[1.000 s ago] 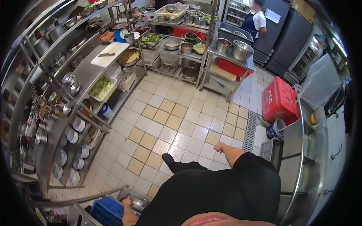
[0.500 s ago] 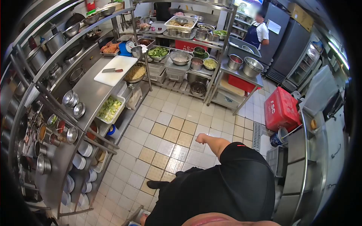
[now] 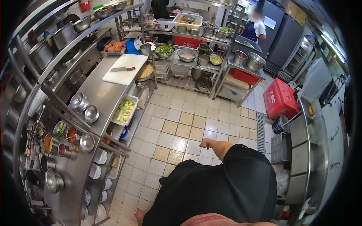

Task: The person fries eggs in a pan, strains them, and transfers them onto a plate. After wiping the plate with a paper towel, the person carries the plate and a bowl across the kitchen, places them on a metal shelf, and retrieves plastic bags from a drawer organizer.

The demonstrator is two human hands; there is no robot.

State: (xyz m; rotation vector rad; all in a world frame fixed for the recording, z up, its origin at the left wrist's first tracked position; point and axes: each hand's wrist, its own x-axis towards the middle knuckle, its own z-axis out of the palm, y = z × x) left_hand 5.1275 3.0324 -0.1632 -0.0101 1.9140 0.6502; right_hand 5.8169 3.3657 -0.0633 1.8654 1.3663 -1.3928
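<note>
My right hand (image 3: 205, 143) hangs over the tiled floor (image 3: 179, 145), ahead of my black shirt. Its fingers are curled in and nothing shows in them. At the bottom edge, my left hand (image 3: 140, 215) comes out beside my body, low over the tiles. My torso and the frame edge cover much of it, so its fingers are not clear. Neither hand touches anything that I can see. To the left is a steel counter (image 3: 98, 88), where a white cutting board (image 3: 126, 75) bears a knife (image 3: 122, 69).
Below the counter sit a bin of chopped greens (image 3: 124, 112) and stacked white plates (image 3: 95, 171). A shelf rack (image 3: 184, 80) with bowls stands ahead. On the right are a red box (image 3: 279, 98), a grey crate (image 3: 281, 147) and steel cabinets (image 3: 299, 165). A co-worker (image 3: 253, 30) stands at the back.
The view has shifted, and the counter and rack sit further right in it. My left hand shows more, and the metal-edged thing beside it has left view. The co-worker has turned away.
</note>
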